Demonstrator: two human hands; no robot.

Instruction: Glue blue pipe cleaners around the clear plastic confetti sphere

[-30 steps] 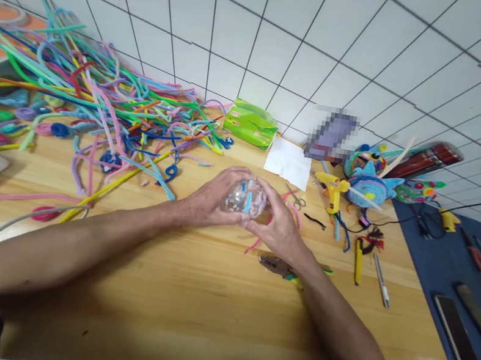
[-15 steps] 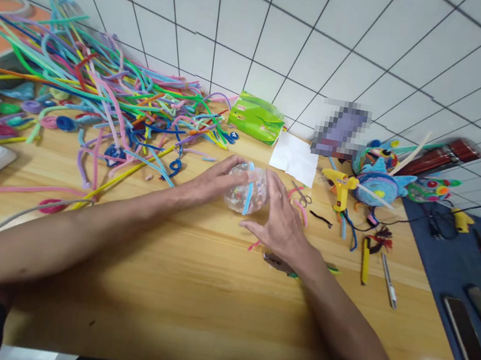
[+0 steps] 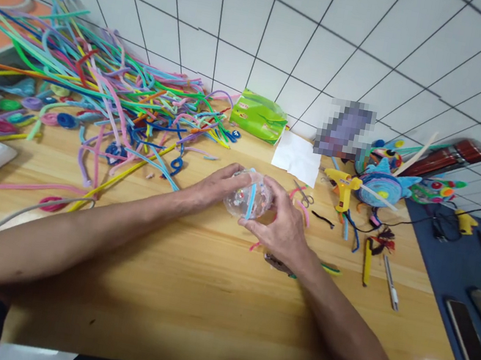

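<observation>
Between my hands, above the wooden table [image 3: 181, 306], is a clear round plastic ball [image 3: 239, 203] with small coloured bits showing in it. A light blue pipe cleaner strip [image 3: 251, 200] runs down its near side. My left hand [image 3: 220, 188] grips the ball from the left, its far fingers hidden behind. From the right, my right hand [image 3: 282, 221] holds it with the thumb at the lower edge and fingers at the top. Scissors [image 3: 307, 198] and pink pipe cleaner pieces [image 3: 302, 214] lie just beyond my right hand.
A large heap of pipe cleaners [image 3: 113, 83] fills the back left. Behind the ball are a green tissue pack [image 3: 258, 116] and white paper [image 3: 298, 158]. At right lie a yellow glue gun [image 3: 342, 188], a blue fish craft [image 3: 381, 186], and a cutter [image 3: 389, 284].
My right thumb and fingers have closed onto the ball, where before the thumb stood apart from it. The ball has turned slightly, shifting the blue strip a little right.
</observation>
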